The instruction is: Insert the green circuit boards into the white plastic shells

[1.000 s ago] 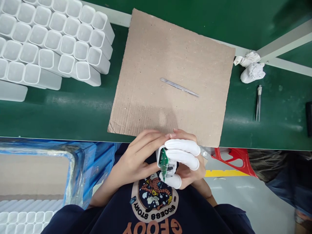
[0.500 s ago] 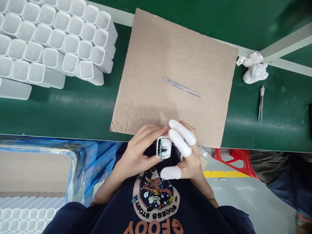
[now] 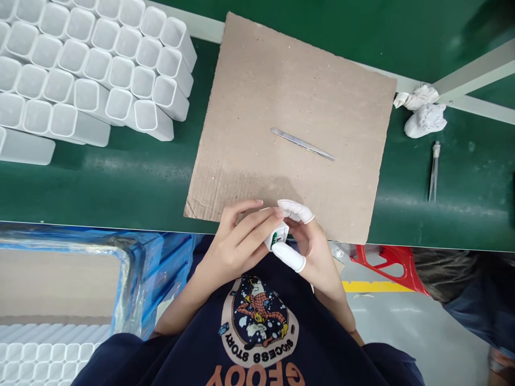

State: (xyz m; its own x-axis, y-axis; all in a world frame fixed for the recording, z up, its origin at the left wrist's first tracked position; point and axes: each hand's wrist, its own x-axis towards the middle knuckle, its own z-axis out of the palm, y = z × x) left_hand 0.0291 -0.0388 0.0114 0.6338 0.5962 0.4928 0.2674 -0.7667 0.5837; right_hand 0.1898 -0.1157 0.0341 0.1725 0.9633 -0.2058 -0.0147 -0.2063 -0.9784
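A small white plastic housing point(image 3: 282, 231) with a green circuit board showing in its open end is held between my hands, near the table's front edge. My left hand point(image 3: 241, 241) is wrapped around it from the left and hides much of its length. White finger cots cover the thumb and fingers of my right hand point(image 3: 309, 244). Its thumb presses the near side of the housing's open end, and a covered finger touches the far side. Metal tweezers point(image 3: 302, 143) lie on the cardboard sheet point(image 3: 306, 91) beyond my hands.
Rows of white open-ended housings point(image 3: 120, 72) stand at the left on the green table point(image 3: 132, 182). Crumpled white wads point(image 3: 424, 119) and a second pair of tweezers point(image 3: 433, 171) lie at the right. A blue-edged crate point(image 3: 132, 279) and a red stool point(image 3: 386, 265) are below the table edge.
The housing has tilted, its open end now facing right. My right thumb and fingers have closed in on that end, while my left fingers have shifted further over it.
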